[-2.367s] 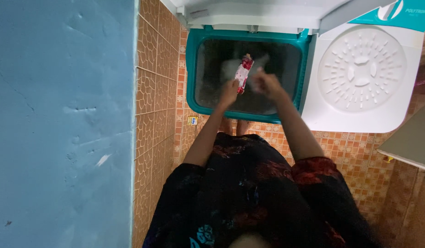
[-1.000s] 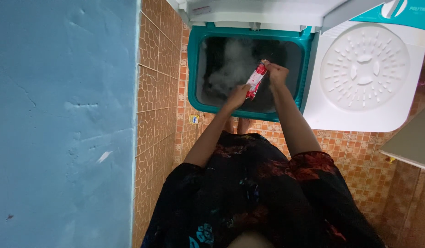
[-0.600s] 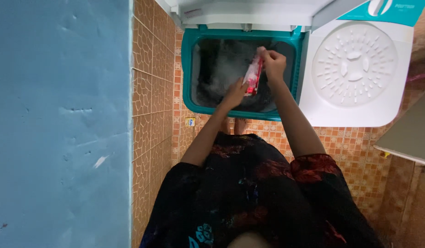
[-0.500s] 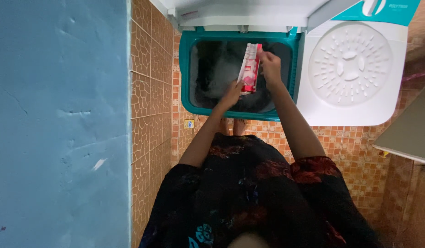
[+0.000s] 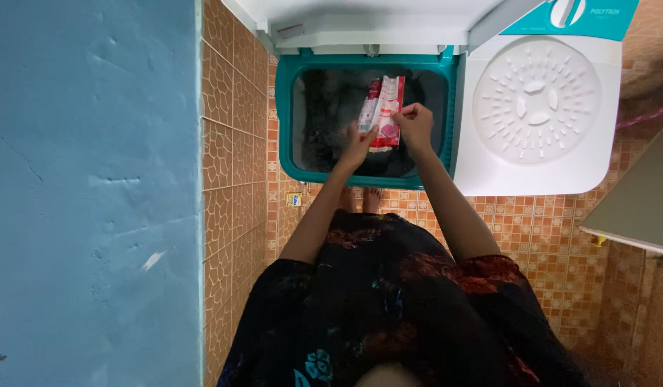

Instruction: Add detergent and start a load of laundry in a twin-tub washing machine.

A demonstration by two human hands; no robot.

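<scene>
From the head camera, looking straight down the person's dark, flower-patterned dress, both bare arms reach forward over the open, teal-rimmed wash tub of a twin-tub washing machine (image 5: pixel 297 107). The left hand (image 5: pixel 358 145) is closed on the lower left corner of a small red-and-white plastic sachet (image 5: pixel 383 111), fingers curled under it and thumb on top. The right hand (image 5: pixel 414 122) pinches the sachet's right edge between thumb and forefinger, the remaining fingers folded in. The sachet lies between the two hands, just beyond the left hand's knuckles and touching the right hand's fingertips, held above the dark inside of the tub. Half a second ago it stood nearly upright with its top pointing away from the person; now it is lower, spread flatter and broadside to the camera, and the right hand has slid from its upper end down to its side. The pale cloud that hung in the tub a second ago has gone, and only dark contents show beneath the hands, too dim to make out. I judge from this that the sachet has given up what it held and is being flattened or folded over the tub. To the right of the right hand sits the round white ribbed lid of the spin compartment (image 5: pixel 537 100); left of the left hand rise orange wall tiles (image 5: pixel 234 129) and a blue painted wall (image 5: pixel 95 193).
</scene>
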